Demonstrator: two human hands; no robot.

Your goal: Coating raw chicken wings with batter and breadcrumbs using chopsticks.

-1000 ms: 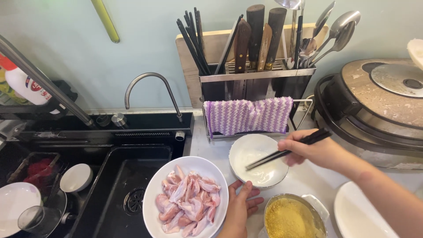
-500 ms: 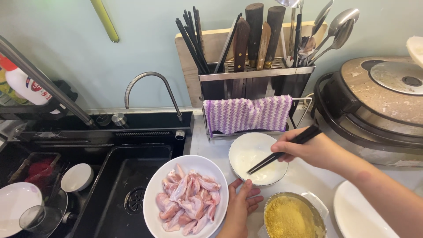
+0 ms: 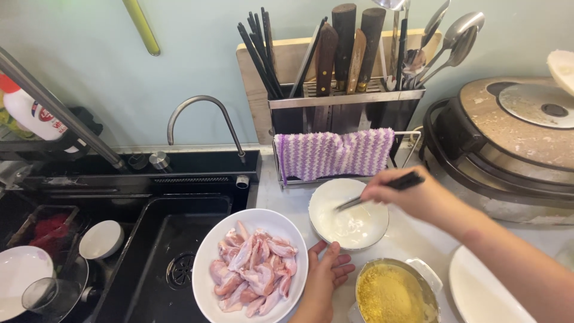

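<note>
My right hand (image 3: 414,195) grips a pair of dark chopsticks (image 3: 382,190) whose tips dip into a small white bowl (image 3: 348,214) of white liquid. The chopsticks are blurred. My left hand (image 3: 326,277) rests flat on the counter, fingers spread, touching the right rim of a large white plate (image 3: 215,246). On that plate lies a pile of raw pink chicken wings (image 3: 253,268). A metal bowl of yellow crumbs (image 3: 392,294) stands just right of my left hand.
A black sink (image 3: 161,251) with a curved faucet (image 3: 203,122) lies to the left. Behind the bowl stands a knife and utensil rack (image 3: 344,96) with a purple striped cloth (image 3: 335,154). A large cooker (image 3: 514,143) is at right, a white plate (image 3: 481,287) at lower right.
My right hand has dropped and moved left, bringing the chopstick tips down into the small white bowl. My left hand and the plate of wings have stayed put.
</note>
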